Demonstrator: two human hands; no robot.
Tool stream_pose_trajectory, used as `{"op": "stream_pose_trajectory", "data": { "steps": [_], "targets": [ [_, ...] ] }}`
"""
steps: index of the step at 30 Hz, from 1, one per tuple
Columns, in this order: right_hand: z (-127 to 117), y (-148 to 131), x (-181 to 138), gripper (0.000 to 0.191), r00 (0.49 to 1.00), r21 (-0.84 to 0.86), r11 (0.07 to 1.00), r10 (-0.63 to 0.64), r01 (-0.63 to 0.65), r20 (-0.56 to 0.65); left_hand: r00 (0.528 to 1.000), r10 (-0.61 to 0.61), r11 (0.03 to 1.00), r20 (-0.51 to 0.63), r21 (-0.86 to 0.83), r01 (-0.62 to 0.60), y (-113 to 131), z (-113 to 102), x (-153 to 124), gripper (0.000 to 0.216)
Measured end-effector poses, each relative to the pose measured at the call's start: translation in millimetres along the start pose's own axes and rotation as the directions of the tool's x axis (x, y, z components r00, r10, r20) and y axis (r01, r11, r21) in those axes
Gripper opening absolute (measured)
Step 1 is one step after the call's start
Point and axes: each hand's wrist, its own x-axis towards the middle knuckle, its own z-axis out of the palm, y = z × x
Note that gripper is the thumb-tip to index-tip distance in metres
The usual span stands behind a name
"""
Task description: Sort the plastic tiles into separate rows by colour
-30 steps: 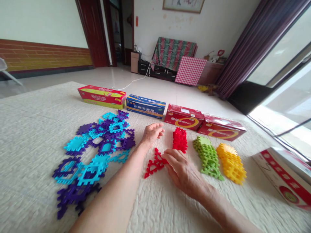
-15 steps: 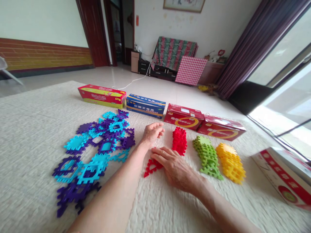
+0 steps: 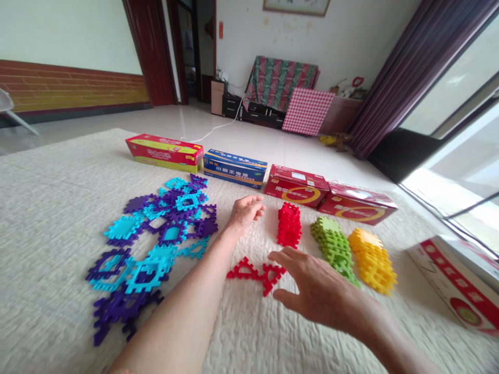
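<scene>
Two red triangular interlocking pieces, a left one (image 3: 244, 269) and a right one (image 3: 272, 276), lie on the pale textured cover (image 3: 253, 332). My right hand (image 3: 312, 280) hovers just right of them with thumb and fingers apart, holding nothing. My left hand (image 3: 245, 212) rests on the cover farther back, its fingers curled in and no piece showing in them. Right of it lies an overlapping row of red interlocking pieces (image 3: 289, 224). To the left of my left forearm spreads a loose heap of light-blue pieces (image 3: 146, 272) and purple pieces (image 3: 120, 309).
Green pieces (image 3: 335, 249) and yellow pieces (image 3: 372, 262) lie in rows at the right. Along the back stand a red-and-yellow box (image 3: 163, 154), a blue box (image 3: 234, 169) and two dark red boxes (image 3: 296, 187). A white-and-red box (image 3: 448, 280) stands at far right.
My right hand has lifted off the red triangular pieces and moved right, its fingers spreading. The two pieces now show side by side. My left hand stays in place.
</scene>
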Motion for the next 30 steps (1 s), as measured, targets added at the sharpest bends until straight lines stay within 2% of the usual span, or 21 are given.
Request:
{"op": "stream_pose_trajectory", "data": {
  "steps": [6,9,13,15,18,24,30],
  "targets": [
    [0,-3,11,0.055,0.99,0.114,0.988,-0.117,0.107,0.084,1.0,-0.004,1.0,0.003,0.006,0.004,-1,0,1,0.025],
    [2,-7,12,0.05,0.983,0.145,0.985,-0.114,0.093,0.144,1.0,-0.002,1.0,0.007,0.005,0.001,0,0,1,0.026],
    [3,-4,9,0.037,0.986,0.077,0.997,-0.019,0.006,0.167,1.0,-0.022,1.0,-0.008,-0.001,0.022,1,1,0,0.026],
    [4,1,9,0.031,0.99,0.028,0.999,0.041,-0.046,0.131,0.999,-0.031,1.0,-0.017,-0.002,0.031,3,2,0,0.026],
    [6,12,12,0.028,0.994,-0.03,0.994,0.108,-0.108,0.004,0.999,-0.03,1.0,-0.02,0.002,0.03,4,2,0,0.025],
    [16,33,17,0.029,0.967,-0.102,0.983,0.126,-0.151,-0.219,0.999,-0.032,0.999,-0.028,0.004,0.032,3,2,0,0.024],
    [21,41,15,0.029,0.956,-0.148,0.966,0.174,-0.213,-0.238,0.999,-0.031,0.999,-0.022,0.017,0.032,3,2,0,0.024]
  ]
}}
